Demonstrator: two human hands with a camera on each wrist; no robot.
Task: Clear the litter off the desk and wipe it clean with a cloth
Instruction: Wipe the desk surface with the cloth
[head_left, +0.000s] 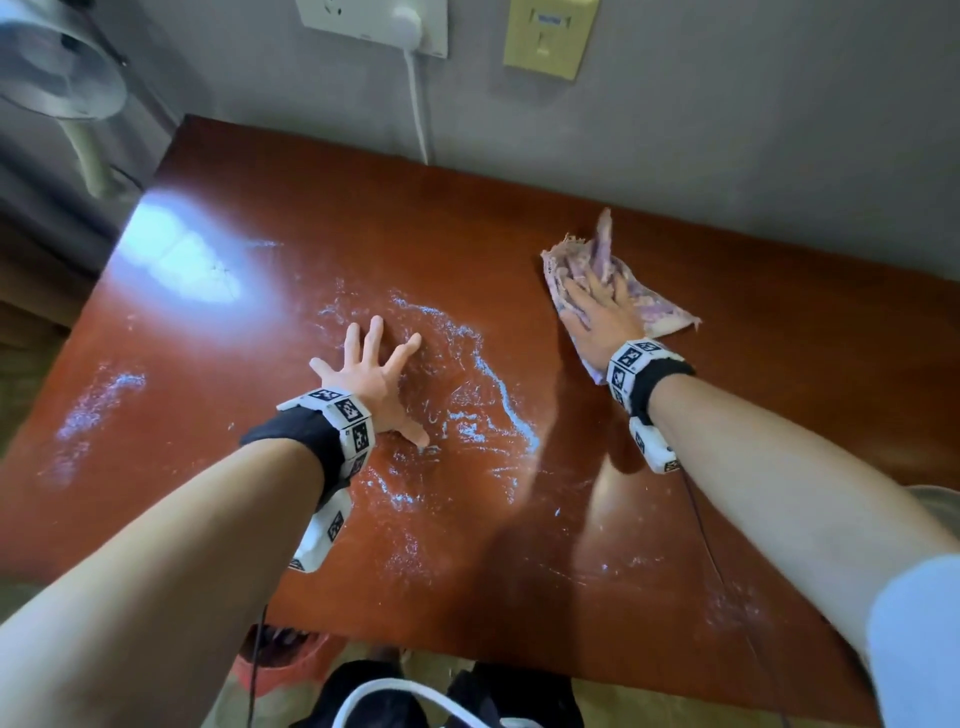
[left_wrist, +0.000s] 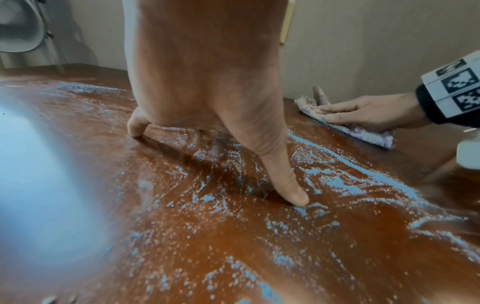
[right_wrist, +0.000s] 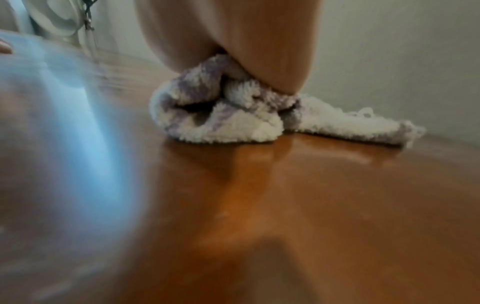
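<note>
A fluffy white and purple cloth lies bunched on the red-brown desk near the far right, close to the wall. My right hand presses down on the cloth with its fingers laid flat over it. My left hand rests with fingers spread and straight on the desk's middle, its fingertips touching the wood. Streaks of pale blue-white powder lie around the left hand.
A grey wall with a white socket, a hanging cable and a yellow plate backs the desk. A fan stands off the desk's left. A red bin sits on the floor under the near edge.
</note>
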